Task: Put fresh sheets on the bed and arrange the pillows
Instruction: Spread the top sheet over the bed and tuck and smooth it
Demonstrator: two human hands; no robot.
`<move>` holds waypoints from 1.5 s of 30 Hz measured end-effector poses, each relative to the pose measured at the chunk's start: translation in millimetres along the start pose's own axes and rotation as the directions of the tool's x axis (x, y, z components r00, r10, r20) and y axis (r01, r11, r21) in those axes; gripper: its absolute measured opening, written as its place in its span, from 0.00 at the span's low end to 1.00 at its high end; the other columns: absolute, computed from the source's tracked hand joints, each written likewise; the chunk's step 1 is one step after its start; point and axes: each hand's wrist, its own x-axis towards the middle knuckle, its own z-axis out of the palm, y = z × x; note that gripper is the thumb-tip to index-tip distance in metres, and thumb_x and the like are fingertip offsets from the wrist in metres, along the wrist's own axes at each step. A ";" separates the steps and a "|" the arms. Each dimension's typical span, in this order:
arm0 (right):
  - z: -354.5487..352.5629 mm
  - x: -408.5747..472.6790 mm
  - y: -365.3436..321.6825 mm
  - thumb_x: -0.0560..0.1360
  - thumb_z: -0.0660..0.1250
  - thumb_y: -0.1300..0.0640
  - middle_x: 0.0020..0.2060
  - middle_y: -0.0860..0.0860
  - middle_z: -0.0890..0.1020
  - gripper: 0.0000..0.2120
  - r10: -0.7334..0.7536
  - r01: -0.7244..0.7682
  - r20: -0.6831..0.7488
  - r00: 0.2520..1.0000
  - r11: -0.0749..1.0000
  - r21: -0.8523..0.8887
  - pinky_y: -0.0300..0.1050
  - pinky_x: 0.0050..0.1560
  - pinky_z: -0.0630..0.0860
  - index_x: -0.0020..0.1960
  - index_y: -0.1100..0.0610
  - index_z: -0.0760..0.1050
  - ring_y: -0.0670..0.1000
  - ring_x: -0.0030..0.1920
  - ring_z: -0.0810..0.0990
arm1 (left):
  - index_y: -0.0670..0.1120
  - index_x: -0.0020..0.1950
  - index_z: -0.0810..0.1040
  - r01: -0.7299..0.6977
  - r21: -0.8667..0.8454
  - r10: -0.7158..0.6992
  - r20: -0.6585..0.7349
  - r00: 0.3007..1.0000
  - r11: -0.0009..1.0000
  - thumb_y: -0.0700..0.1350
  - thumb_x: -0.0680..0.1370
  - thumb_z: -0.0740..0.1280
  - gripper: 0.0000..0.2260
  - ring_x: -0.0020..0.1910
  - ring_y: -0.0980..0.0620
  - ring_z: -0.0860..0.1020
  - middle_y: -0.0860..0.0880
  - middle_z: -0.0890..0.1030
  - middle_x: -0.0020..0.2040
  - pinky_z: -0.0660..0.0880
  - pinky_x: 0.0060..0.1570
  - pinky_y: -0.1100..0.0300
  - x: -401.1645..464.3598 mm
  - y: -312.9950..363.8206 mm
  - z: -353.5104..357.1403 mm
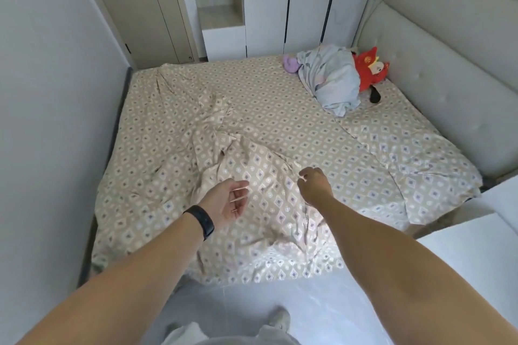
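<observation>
Beige diamond-print cotton sheet (pixel 280 120) spread over bed, big ridge bunched just beyond hands. Left hand (pixel 224 200) fingers released, above ridge. Right hand (pixel 314 185) fingers clenched, pinching fold. Risk: one-sided tug skews sheet, drags blue bundled pillow (pixel 330 78) beyond ridge.

Beige sheet (pixel 280 120) with purple-and-white diamonds; pale blue bundle (pixel 330 78); red plush toy (pixel 370 67).

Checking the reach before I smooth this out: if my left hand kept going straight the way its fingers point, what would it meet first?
Most likely the raised fold of the patterned sheet bunched just ahead of the left hand. The open fingers point toward it, with nothing else between, though depth is hard to judge from this one view.
</observation>
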 end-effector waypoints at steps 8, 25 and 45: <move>91.1 -31.4 -110.2 0.81 0.63 0.56 0.64 0.53 0.74 0.14 -0.159 0.158 0.141 0.977 0.987 0.018 0.46 0.55 0.74 0.65 0.54 0.76 0.52 0.53 0.78 | 0.43 0.54 0.81 -0.065 -0.079 0.057 -0.093 0.994 0.995 0.42 0.81 0.63 0.08 0.33 0.51 0.75 0.48 0.79 0.39 0.72 0.32 0.60 -33.3 7.1 -119.4; 343.0 -131.6 -368.2 0.79 0.64 0.56 0.57 0.49 0.78 0.14 -0.300 0.342 0.576 0.761 0.939 0.037 0.32 0.38 0.69 0.63 0.55 0.78 0.48 0.50 0.76 | 0.45 0.50 0.78 -0.091 -0.367 -0.074 -0.413 0.907 0.926 0.40 0.81 0.57 0.10 0.29 0.54 0.72 0.51 0.76 0.33 0.70 0.26 0.64 -80.7 -4.7 -454.6; 636.3 -20.0 -419.2 0.77 0.62 0.54 0.81 0.56 0.45 0.25 -0.012 0.727 0.849 0.529 0.522 -0.445 0.61 0.74 0.52 0.73 0.39 0.69 0.61 0.78 0.48 | 0.42 0.57 0.78 0.318 0.033 -0.238 -0.590 0.772 0.948 0.41 0.81 0.61 0.09 0.32 0.50 0.75 0.47 0.78 0.40 0.71 0.32 0.60 91.2 28.9 -640.7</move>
